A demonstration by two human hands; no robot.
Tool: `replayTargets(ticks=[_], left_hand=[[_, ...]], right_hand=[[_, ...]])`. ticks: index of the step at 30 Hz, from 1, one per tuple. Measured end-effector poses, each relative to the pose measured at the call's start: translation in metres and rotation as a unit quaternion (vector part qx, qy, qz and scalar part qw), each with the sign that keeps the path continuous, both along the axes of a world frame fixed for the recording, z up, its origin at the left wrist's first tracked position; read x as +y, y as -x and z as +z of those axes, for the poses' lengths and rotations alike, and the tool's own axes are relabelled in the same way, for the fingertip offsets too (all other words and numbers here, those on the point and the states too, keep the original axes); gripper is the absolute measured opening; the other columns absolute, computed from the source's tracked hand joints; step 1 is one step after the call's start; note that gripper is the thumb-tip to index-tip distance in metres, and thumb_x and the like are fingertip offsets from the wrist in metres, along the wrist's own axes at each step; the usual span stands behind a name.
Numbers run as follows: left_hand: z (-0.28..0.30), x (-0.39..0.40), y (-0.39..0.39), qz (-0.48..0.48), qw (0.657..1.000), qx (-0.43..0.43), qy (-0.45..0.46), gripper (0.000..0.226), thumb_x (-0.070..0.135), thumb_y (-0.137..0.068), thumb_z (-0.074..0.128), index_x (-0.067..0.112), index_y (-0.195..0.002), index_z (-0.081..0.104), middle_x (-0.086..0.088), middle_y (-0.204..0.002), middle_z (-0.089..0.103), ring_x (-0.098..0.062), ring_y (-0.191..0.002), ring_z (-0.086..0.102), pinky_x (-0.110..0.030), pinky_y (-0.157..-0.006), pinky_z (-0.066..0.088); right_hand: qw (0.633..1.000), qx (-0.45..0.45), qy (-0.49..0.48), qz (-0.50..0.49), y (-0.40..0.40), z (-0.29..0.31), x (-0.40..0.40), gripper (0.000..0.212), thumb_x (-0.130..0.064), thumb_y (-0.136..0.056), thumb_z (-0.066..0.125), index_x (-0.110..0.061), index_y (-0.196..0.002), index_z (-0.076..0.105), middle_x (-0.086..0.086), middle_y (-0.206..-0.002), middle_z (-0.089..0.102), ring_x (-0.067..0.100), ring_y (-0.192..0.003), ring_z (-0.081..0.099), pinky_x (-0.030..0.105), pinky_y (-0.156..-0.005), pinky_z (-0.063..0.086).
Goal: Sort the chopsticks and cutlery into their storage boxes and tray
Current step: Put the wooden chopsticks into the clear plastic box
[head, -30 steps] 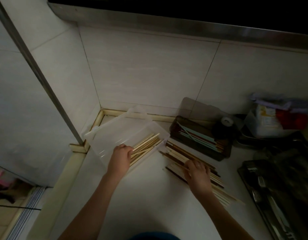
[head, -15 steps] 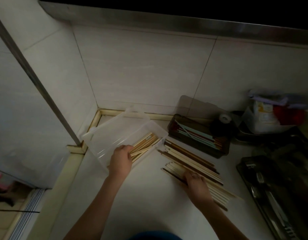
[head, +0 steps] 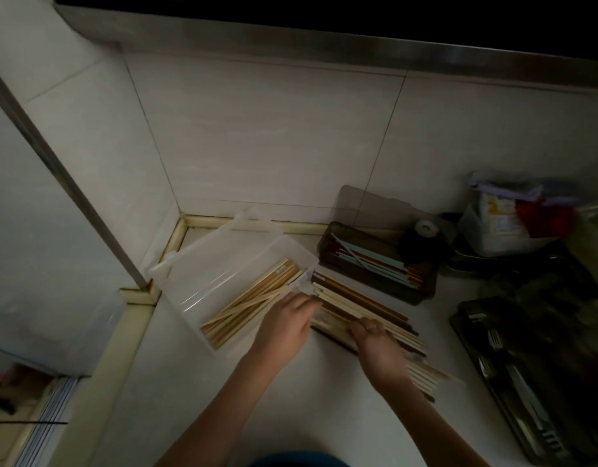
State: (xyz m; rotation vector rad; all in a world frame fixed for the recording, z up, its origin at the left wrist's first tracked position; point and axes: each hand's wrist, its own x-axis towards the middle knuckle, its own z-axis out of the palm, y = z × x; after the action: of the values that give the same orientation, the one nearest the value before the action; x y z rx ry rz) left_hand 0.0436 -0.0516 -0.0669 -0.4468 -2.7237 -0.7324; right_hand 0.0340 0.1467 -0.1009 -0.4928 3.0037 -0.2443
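Both bare forearms reach forward, converging. The left hand [head: 285, 323] lies palm down, fingers extended rightward. The right hand [head: 380, 350] is just beside it, fingers curled, knuckles up.

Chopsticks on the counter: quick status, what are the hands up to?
Left hand and right hand both on the loose chopsticks. Clear box open, partly filled. Dark box open. Nothing in the way.

My left hand [head: 285, 323] and right hand [head: 380, 350] rest on loose chopsticks [head: 365, 306]; clear box [head: 203, 264] left of my grip, on worktop [head: 317, 396].
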Motion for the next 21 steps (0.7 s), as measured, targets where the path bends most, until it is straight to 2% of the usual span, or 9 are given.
replayTargets(ticks=[2, 3, 6, 9, 12, 15, 18, 21], left_hand=[[-0.006, 0.008, 0.001, -0.03, 0.998, -0.048, 0.034, 0.037, 0.015, -0.088, 0.057, 0.019, -0.125, 0.056, 0.001, -0.122, 0.061, -0.015, -0.112, 0.056, -0.029, -0.094, 0.045], [-0.008, 0.011, 0.0, -0.036, 0.996, -0.077, 0.038, 0.037, 0.019, -0.091, 0.053, 0.021, -0.128, 0.053, 0.002, -0.125, 0.06, -0.014, -0.113, 0.055, -0.027, -0.096, 0.042], [-0.007, 0.014, -0.003, -0.024, 0.992, -0.12, 0.027, 0.035, 0.018, -0.093, 0.05, 0.025, -0.128, 0.053, 0.001, -0.12, 0.062, -0.012, -0.108, 0.058, -0.021, -0.093, 0.043], [-0.003, 0.009, -0.005, 0.002, 0.995, -0.094, 0.022, 0.039, 0.017, -0.094, 0.048, 0.026, -0.132, 0.049, -0.001, -0.117, 0.062, -0.013, -0.106, 0.059, -0.022, -0.091, 0.047], [0.003, -0.008, -0.004, 0.057, 0.996, -0.066, -0.011, 0.043, 0.01, -0.093, 0.045, 0.024, -0.135, 0.047, -0.007, -0.109, 0.064, -0.021, -0.096, 0.062, -0.028, -0.081, 0.05], [0.011, -0.03, -0.006, 0.119, 0.991, -0.048, -0.049, 0.059, -0.003, -0.086, 0.047, 0.026, -0.138, 0.044, -0.009, -0.101, 0.061, -0.026, -0.085, 0.061, -0.036, -0.071, 0.051], [0.012, -0.051, -0.008, 0.168, 0.983, -0.058, -0.044, 0.06, -0.009, -0.081, 0.051, 0.021, -0.133, 0.05, -0.01, -0.101, 0.061, -0.027, -0.086, 0.06, -0.038, -0.073, 0.05], [0.001, -0.067, -0.009, 0.196, 0.973, -0.109, -0.046, 0.055, -0.009, -0.083, 0.048, 0.02, -0.13, 0.053, -0.009, -0.105, 0.061, -0.028, -0.094, 0.061, -0.04, -0.081, 0.051]], right_hand=[[0.999, 0.04, 0.02, 0.032, 0.003, 0.005, 0.0, 0.037, -0.014, -0.083, 0.064, -0.026, -0.117, 0.059, -0.001, -0.116, 0.061, 0.02, -0.107, 0.058, 0.033, -0.087, 0.048], [0.997, 0.062, 0.035, 0.044, 0.003, 0.008, -0.001, 0.036, -0.013, -0.078, 0.07, -0.027, -0.111, 0.062, -0.003, -0.108, 0.063, 0.019, -0.1, 0.06, 0.033, -0.082, 0.05], [0.986, 0.124, 0.077, 0.082, 0.005, 0.02, -0.006, 0.036, -0.014, -0.072, 0.076, -0.026, -0.103, 0.064, -0.004, -0.101, 0.065, 0.017, -0.095, 0.061, 0.032, -0.079, 0.052], [0.98, 0.164, 0.098, 0.062, 0.007, 0.026, -0.012, 0.042, -0.011, -0.075, 0.073, -0.026, -0.113, 0.06, -0.004, -0.113, 0.063, 0.017, -0.109, 0.058, 0.037, -0.091, 0.048], [0.978, 0.164, 0.115, -0.061, 0.005, 0.024, -0.011, 0.053, -0.005, -0.079, 0.067, -0.023, -0.127, 0.051, 0.002, -0.131, 0.052, 0.022, -0.126, 0.046, 0.044, -0.104, 0.04], [0.984, 0.078, 0.133, -0.093, 0.007, 0.015, 0.0, 0.037, -0.013, -0.088, 0.058, -0.025, -0.122, 0.051, 0.001, -0.126, 0.053, 0.019, -0.12, 0.048, 0.037, -0.102, 0.041], [0.992, -0.028, 0.112, -0.047, 0.0, -0.002, 0.008, 0.022, -0.03, -0.093, 0.05, -0.03, -0.115, 0.048, -0.007, -0.119, 0.051, 0.012, -0.11, 0.048, 0.026, -0.093, 0.042], [0.994, -0.071, 0.08, -0.035, -0.01, -0.018, 0.011, 0.021, -0.038, -0.09, 0.052, -0.032, -0.11, 0.049, -0.008, -0.117, 0.049, 0.012, -0.11, 0.046, 0.026, -0.092, 0.04]])
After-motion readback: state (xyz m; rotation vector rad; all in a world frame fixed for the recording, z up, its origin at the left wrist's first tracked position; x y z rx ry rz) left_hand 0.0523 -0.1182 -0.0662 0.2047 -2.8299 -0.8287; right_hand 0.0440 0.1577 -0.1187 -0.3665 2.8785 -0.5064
